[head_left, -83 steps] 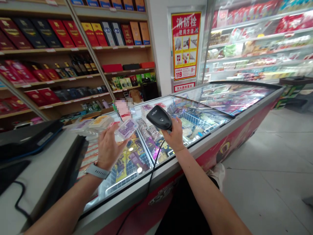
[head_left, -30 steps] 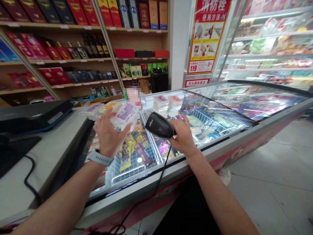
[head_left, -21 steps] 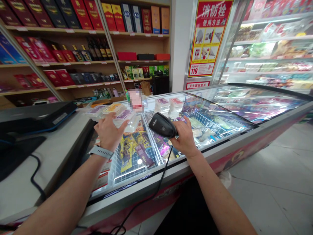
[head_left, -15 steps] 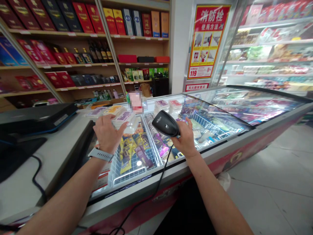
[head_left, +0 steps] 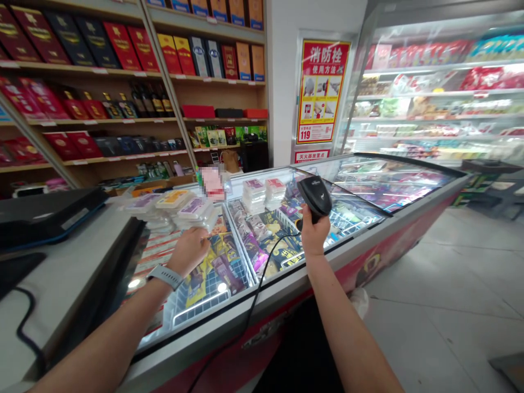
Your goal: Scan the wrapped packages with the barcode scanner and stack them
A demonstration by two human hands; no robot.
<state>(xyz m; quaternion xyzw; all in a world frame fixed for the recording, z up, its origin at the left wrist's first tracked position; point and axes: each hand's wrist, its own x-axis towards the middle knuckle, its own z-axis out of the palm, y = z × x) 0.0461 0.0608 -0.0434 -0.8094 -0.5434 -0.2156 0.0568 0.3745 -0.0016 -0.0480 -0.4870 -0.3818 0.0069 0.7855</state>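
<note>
My right hand (head_left: 316,232) grips a black barcode scanner (head_left: 317,197) by its handle, holding it above the glass-topped freezer (head_left: 241,308). A black cable (head_left: 262,281) hangs from the scanner across the freezer's front edge. My left hand (head_left: 190,252), with a grey watch band on its wrist, has its fingers curled over the freezer's left part. What those fingers hold, if anything, I cannot make out. Just beyond them stands a stack of clear packs with purple labels (head_left: 197,208). Beside it is a yellow-labelled pack (head_left: 175,198). Wrapped ice creams (head_left: 227,273) lie in the basket below.
Two more stacks of packs (head_left: 254,192) stand farther back on the freezer. At left, a black device (head_left: 49,215) sits on a white counter (head_left: 77,262). Shelves of boxes (head_left: 98,120) line the back, and a lit display fridge (head_left: 434,103) stands at right.
My left hand has gone from spread fingers at the purple-labelled stack to curled fingers, lower and nearer me. The scanner has turned away from the packs to the right. The view has shifted.
</note>
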